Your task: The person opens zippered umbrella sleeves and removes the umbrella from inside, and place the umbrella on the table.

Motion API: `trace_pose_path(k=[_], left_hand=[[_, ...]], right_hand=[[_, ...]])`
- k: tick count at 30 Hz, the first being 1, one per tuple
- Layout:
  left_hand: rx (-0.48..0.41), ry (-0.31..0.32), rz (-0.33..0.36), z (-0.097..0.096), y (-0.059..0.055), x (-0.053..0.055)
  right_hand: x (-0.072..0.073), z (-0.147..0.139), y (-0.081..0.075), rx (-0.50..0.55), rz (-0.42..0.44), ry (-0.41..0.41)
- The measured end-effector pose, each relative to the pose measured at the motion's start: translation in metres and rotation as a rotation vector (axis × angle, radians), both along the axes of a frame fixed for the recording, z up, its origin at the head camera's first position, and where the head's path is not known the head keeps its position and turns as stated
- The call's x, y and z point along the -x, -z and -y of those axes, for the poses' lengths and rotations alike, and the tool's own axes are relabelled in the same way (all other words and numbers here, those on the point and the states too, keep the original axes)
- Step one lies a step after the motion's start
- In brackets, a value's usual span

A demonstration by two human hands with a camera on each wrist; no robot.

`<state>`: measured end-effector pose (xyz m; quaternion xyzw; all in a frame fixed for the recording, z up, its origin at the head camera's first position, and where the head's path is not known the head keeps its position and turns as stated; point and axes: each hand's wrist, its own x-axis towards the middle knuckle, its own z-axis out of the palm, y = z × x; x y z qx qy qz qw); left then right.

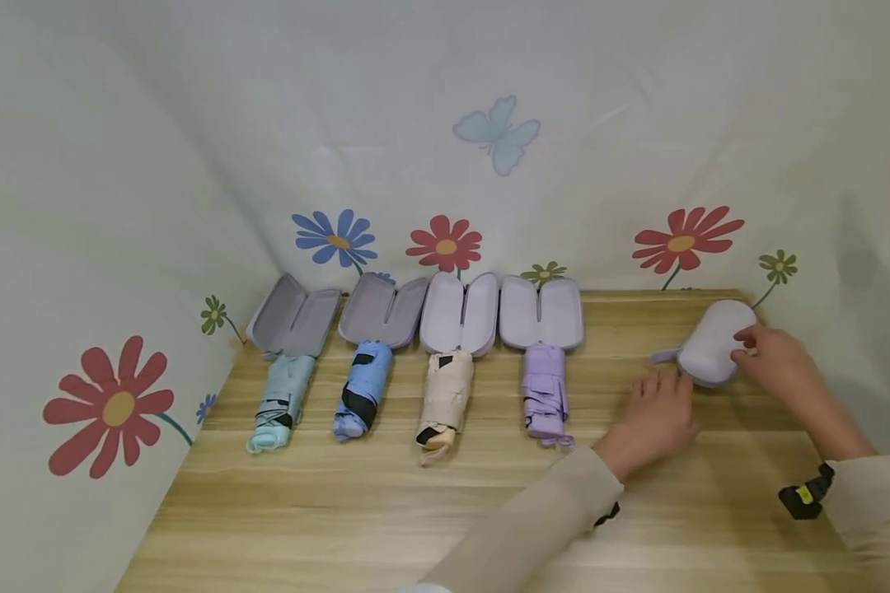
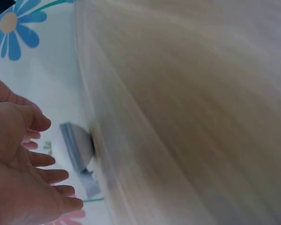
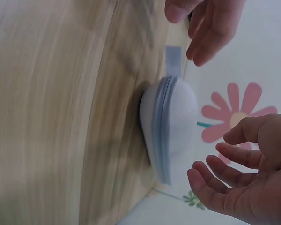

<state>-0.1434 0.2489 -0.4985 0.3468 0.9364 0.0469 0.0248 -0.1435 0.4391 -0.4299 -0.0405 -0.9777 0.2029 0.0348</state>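
A closed pale lilac zip case lies at the table's far right, its short strap pointing left. My right hand hovers at the case's right side with loosely bent fingers. In the right wrist view a gap shows between that hand and the case. My left hand is just in front of the strap, palm down from above. Its fingers are spread and hold nothing in the left wrist view, where the case stands beyond the hand.
Several open cases stand in a row along the back edge, grey to pale lilac. In front of them lie folded umbrellas: teal, blue, beige and purple. A flower-printed curtain surrounds the wooden table.
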Motion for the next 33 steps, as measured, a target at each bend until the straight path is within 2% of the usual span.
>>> trace_pose_path(k=[6,10,14,19,22,29,33], left_hand=[[0.041,0.009,-0.029,-0.026,-0.002,-0.004],[0.066,-0.004,-0.006,-0.046,-0.009,-0.002],[0.057,-0.013,0.033,-0.061,-0.015,0.005],[0.095,-0.026,0.062,-0.065,-0.019,0.017],[0.130,-0.022,0.062,-0.064,-0.020,0.022],[0.111,0.008,0.030,-0.064,-0.015,0.020],[0.163,0.022,-0.020,-0.067,-0.012,0.021]], right_hand=[[-0.005,-0.019,0.005,-0.033,0.030,0.036],[-0.011,-0.031,0.005,-0.038,0.091,0.055],[-0.013,-0.039,0.005,-0.062,0.113,0.016],[-0.009,-0.039,0.011,-0.070,0.122,-0.073],[-0.008,-0.039,0.013,-0.076,0.121,-0.093],[-0.011,-0.033,0.020,-0.084,0.067,-0.080],[-0.013,-0.031,0.021,-0.091,0.011,-0.072]])
